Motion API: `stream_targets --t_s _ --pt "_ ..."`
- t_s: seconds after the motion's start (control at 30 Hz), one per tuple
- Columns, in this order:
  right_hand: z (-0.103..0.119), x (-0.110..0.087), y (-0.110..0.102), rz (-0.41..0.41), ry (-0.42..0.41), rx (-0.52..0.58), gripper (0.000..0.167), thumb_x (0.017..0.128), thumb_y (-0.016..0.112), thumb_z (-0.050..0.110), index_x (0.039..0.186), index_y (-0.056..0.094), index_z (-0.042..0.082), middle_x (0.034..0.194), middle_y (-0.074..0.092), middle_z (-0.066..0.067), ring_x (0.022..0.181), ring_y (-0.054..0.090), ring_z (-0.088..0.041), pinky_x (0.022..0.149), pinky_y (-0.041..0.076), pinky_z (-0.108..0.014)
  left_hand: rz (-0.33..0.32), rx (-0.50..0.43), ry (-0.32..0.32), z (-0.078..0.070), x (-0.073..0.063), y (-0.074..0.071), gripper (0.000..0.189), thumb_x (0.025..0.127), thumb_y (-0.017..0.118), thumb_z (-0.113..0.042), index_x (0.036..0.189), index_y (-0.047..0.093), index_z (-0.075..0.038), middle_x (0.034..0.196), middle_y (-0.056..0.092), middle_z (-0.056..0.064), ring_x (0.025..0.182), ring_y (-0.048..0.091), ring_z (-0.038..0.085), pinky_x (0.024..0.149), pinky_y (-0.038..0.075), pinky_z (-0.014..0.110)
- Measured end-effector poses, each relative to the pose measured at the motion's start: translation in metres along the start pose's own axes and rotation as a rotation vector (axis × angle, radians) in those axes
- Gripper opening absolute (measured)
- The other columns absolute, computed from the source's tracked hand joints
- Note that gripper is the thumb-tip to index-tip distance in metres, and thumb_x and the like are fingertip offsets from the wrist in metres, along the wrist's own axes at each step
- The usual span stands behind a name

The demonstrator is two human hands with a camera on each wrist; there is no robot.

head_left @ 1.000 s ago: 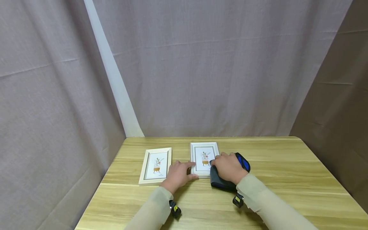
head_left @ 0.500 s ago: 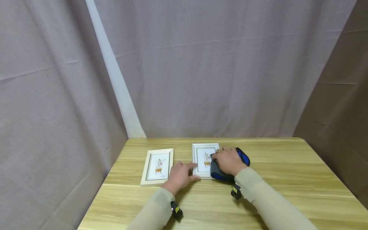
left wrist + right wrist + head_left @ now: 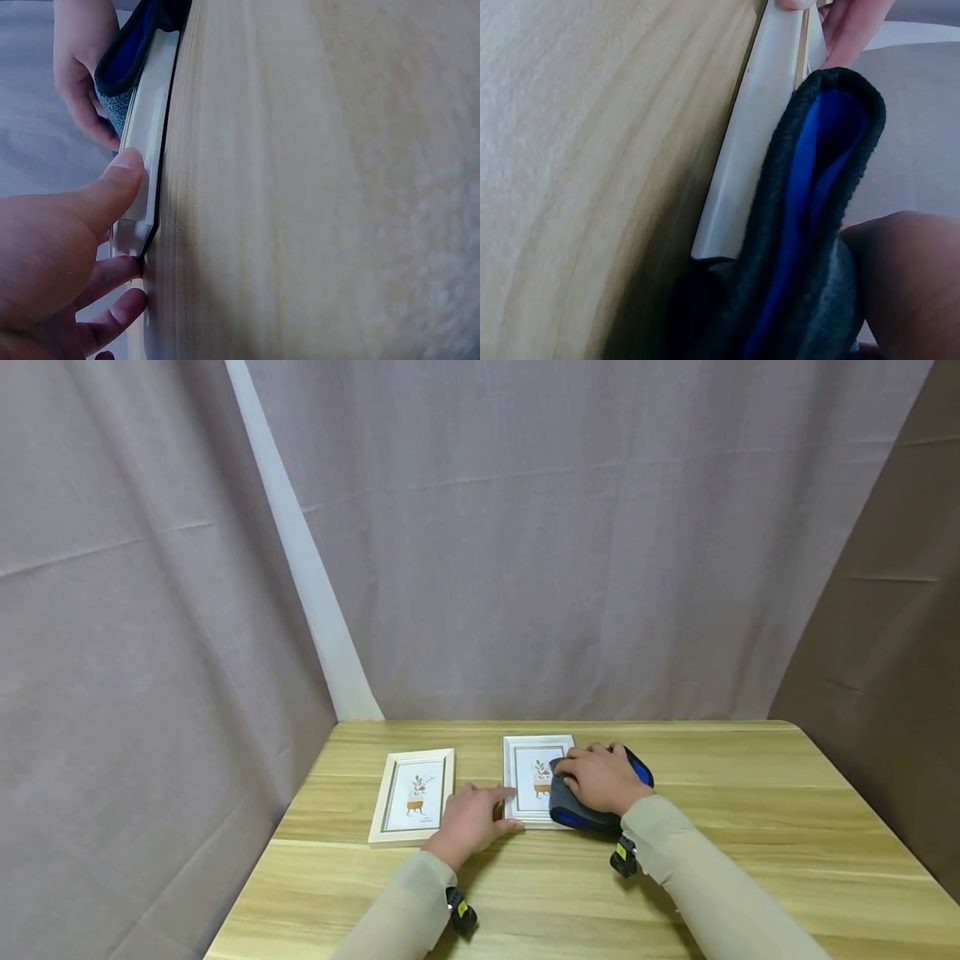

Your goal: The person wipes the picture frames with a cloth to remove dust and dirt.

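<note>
A white picture frame [image 3: 528, 777] with a potted-plant print lies flat on the table. My left hand [image 3: 469, 821] holds its near left corner, thumb on the near edge and fingers at the left side, as the left wrist view shows the frame's edge [image 3: 152, 112] too. With curled fingers my right hand [image 3: 602, 778] grips a folded dark grey cloth [image 3: 576, 810] on the right part of the frame, covering part of the print. Blue lining shows inside the fold of the cloth [image 3: 799, 187] in the right wrist view.
A cream picture frame [image 3: 377, 814] with a similar print lies left of my left hand. The wooden table [image 3: 757, 827] has its far edge along grey curtains [image 3: 525, 568]. A small black camera sits on each wrist.
My right hand and the cloth have shifted slightly away from me over the frame's right side, the cloth's near edge rising in view. The left hand keeps its place at the corner.
</note>
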State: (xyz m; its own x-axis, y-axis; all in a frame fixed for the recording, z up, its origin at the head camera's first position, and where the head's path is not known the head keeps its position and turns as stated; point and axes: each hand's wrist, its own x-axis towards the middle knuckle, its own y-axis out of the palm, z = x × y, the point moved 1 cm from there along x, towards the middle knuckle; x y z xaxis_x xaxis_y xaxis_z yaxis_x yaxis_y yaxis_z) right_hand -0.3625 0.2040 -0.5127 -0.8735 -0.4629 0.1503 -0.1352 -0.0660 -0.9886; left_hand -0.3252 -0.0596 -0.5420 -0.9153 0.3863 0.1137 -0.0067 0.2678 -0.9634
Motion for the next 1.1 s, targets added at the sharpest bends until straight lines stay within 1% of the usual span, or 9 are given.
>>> stream_targets --t_s 0.13,0.2,0.33,0.5,0.7,0.8,0.93,1.1 --pt "0.001 0.001 0.0 0.018 0.011 -0.019 0.028 0.111 0.066 0.03 0.137 0.077 0.027 0.14 0.069 -0.005 0.124 0.064 -0.044 0.101 0.042 -0.076 0.008 -0.004 -0.008 0.0 -0.001 0.002 0.065 0.095 0.077 -0.066 0.152 0.068 -0.036 0.144 0.072 -0.009 0.125 0.066 0.035 0.103 0.053 0.055" --pt "0.002 0.001 -0.001 0.026 0.018 -0.037 0.029 0.111 0.066 0.031 0.138 0.076 0.027 0.138 0.069 -0.006 0.122 0.064 -0.044 0.098 0.045 -0.074 0.015 -0.009 -0.008 -0.002 -0.002 0.003 0.065 0.095 0.076 -0.066 0.152 0.068 -0.036 0.144 0.072 -0.008 0.125 0.066 0.035 0.103 0.052 0.056" --pt "0.001 0.003 -0.002 0.033 0.031 -0.06 0.029 0.111 0.067 0.031 0.138 0.076 0.025 0.138 0.069 -0.008 0.121 0.064 -0.044 0.096 0.048 -0.072 0.014 -0.003 0.005 -0.006 -0.003 0.002 0.065 0.095 0.077 -0.066 0.152 0.068 -0.035 0.14 0.074 -0.008 0.121 0.067 0.033 0.099 0.054 0.055" --pt "-0.001 0.012 -0.003 0.051 0.053 -0.054 0.031 0.111 0.067 0.032 0.139 0.075 0.024 0.143 0.068 -0.01 0.121 0.065 -0.045 0.097 0.048 -0.072 0.006 0.014 0.011 -0.006 -0.002 -0.001 0.065 0.095 0.077 -0.066 0.151 0.069 -0.035 0.14 0.075 -0.008 0.12 0.068 0.032 0.096 0.055 0.054" --pt "0.0 0.016 0.004 0.068 0.075 -0.027 0.03 0.111 0.066 0.031 0.139 0.076 0.024 0.149 0.065 -0.011 0.124 0.066 -0.047 0.1 0.048 -0.072 -0.014 0.012 0.011 -0.005 -0.002 0.001 0.064 0.095 0.077 -0.066 0.15 0.07 -0.035 0.14 0.074 -0.009 0.12 0.069 0.033 0.096 0.055 0.054" --pt "0.002 0.016 0.005 0.079 0.078 -0.008 0.032 0.111 0.066 0.03 0.141 0.075 0.022 0.151 0.064 -0.011 0.123 0.067 -0.047 0.102 0.048 -0.071 -0.03 0.007 0.014 -0.004 -0.002 0.002 0.062 0.094 0.079 -0.065 0.148 0.072 -0.034 0.139 0.075 -0.01 0.119 0.07 0.034 0.094 0.055 0.054" --pt "0.006 0.012 0.003 0.074 0.08 0.0 0.031 0.11 0.068 0.028 0.139 0.075 0.021 0.149 0.065 -0.011 0.119 0.069 -0.046 0.101 0.05 -0.07 -0.045 0.002 0.021 -0.003 -0.002 0.002 0.062 0.093 0.08 -0.065 0.146 0.073 -0.033 0.136 0.076 -0.009 0.116 0.071 0.034 0.092 0.056 0.054" --pt "0.008 0.006 0.002 0.05 0.036 0.004 0.03 0.108 0.07 0.028 0.136 0.077 0.019 0.144 0.068 -0.013 0.117 0.069 -0.048 0.1 0.054 -0.068 -0.043 0.005 0.011 -0.001 -0.002 0.003 0.063 0.094 0.078 -0.066 0.148 0.072 -0.035 0.139 0.075 -0.009 0.119 0.07 0.036 0.095 0.055 0.056"
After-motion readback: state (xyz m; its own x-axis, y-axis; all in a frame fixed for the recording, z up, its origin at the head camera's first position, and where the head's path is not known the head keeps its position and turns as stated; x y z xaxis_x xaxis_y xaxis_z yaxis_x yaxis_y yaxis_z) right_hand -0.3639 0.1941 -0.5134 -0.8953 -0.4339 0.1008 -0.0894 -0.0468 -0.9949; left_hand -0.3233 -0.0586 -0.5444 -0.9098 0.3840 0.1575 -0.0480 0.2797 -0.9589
